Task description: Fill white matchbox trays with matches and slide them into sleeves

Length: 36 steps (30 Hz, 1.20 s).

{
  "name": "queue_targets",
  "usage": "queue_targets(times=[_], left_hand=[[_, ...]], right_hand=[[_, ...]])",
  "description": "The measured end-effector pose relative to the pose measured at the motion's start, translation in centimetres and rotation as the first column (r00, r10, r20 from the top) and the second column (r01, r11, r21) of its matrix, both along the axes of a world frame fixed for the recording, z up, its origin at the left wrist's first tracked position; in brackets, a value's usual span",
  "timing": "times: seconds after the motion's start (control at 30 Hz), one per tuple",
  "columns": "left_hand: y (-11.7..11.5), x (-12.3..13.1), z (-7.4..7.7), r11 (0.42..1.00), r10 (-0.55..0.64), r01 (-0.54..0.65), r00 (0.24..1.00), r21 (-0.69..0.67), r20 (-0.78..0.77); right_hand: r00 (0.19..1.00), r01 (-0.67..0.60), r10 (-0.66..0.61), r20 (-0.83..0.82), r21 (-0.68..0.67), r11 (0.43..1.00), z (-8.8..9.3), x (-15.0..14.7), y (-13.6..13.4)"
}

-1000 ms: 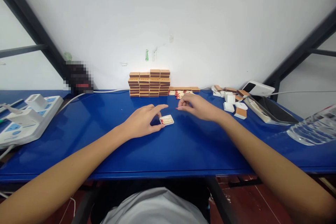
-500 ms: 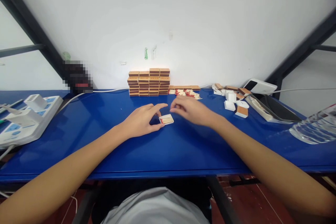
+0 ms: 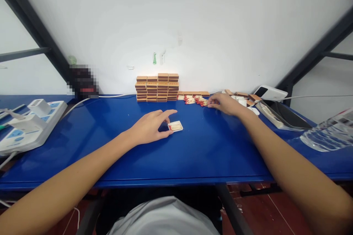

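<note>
A small white matchbox tray (image 3: 179, 128) lies on the blue table, with several red-tipped matches (image 3: 174, 126) inside. My left hand (image 3: 153, 126) steadies its left end between the thumb and a bent finger, while the index finger stretches above it. At the back, a loose pile of matches (image 3: 200, 101) lies in front of a row of matchboxes. My right hand (image 3: 223, 103) reaches the right end of that pile, fingertips closed around the ends of some matches; how many is too small to tell.
Stacked matchboxes (image 3: 157, 90) stand against the wall, left of the pile. White trays and box sleeves (image 3: 242, 100) lie scattered behind my right hand. A clear plastic bottle (image 3: 325, 134) lies at the right, beside a black pouch (image 3: 292, 114). A power strip (image 3: 41, 128) occupies the left.
My right hand has moved away from the tray, right and back to the match pile. My left hand and the tray have stayed in place.
</note>
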<state>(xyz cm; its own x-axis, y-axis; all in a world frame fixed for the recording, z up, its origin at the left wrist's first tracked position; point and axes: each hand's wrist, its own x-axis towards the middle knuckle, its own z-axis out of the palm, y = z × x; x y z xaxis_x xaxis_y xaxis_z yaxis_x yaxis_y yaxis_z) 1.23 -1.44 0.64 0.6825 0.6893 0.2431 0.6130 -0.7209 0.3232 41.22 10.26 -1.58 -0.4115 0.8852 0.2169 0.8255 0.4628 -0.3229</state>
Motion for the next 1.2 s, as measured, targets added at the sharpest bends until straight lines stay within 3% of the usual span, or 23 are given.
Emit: queue_targets(times=[0.17,0.37,0.77,0.87,1.03,1.2], left_hand=[[0.0,0.0,-0.2,1.000,0.000,0.000,1.000,0.001,-0.014],[0.1,0.0,-0.1,1.000,0.003,-0.003,1.000,-0.007,-0.009],[0.1,0.0,-0.1,1.000,0.004,-0.005,1.000,-0.006,-0.019],[0.0,0.0,-0.1,1.000,0.006,-0.006,1.000,-0.001,-0.011],[0.0,0.1,-0.3,1.000,0.000,0.000,1.000,0.021,-0.007],[0.0,0.1,-0.4,0.999,-0.001,0.001,1.000,0.037,-0.010]], right_hand=[[1.000,0.000,0.001,0.023,-0.047,0.999,0.0,-0.4,-0.2],[0.997,-0.081,0.081,0.015,0.010,0.997,0.1,-0.8,-0.3],[0.998,-0.038,0.038,0.042,-0.010,0.999,0.2,-1.3,-0.8],[0.994,-0.113,0.113,-0.006,0.048,0.992,1.0,-3.2,-2.2],[0.950,-0.296,0.303,-0.067,0.098,0.950,2.1,-9.7,-6.8],[0.928,-0.372,0.372,0.026,0.156,0.915,1.4,-14.3,-9.9]])
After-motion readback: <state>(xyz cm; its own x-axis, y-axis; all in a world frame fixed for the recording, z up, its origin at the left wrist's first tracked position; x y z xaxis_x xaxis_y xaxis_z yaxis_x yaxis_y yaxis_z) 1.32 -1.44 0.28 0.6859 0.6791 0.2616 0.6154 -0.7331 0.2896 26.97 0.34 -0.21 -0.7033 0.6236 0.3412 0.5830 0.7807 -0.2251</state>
